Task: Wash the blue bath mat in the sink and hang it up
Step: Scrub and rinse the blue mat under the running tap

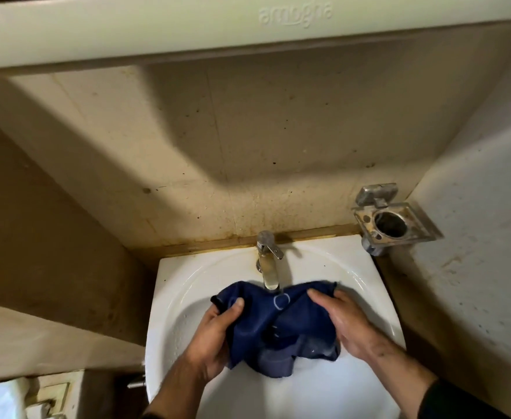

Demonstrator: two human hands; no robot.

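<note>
— Where did you have the blue bath mat (273, 325) at that point?

— Bunched in the white sink (169, 300), right under the spout of the tap (268, 264), so any water would land on the middle of the cloth. I couldn't tell whether water was actually running.

— And your grip?

— Both sides held cloth. My left hand (217, 337) had its thumb on top and fingers curled beneath the left edge; my right hand (343, 322) clutched the right edge, fingers folded over it. I held the two ends apart, I think, to keep a span of fabric open beneath the spout.

— Why so low in the basin?

— To keep drips inside it, I'd judge, since the walls stood close on either side.

— How far along were you?

— Mid-wash, by my reckoning. Wringing and hanging were not yet done.

— Anything nearby?

— A metal holder (390, 222) on the wall to the right, well apart from the mat.
</note>
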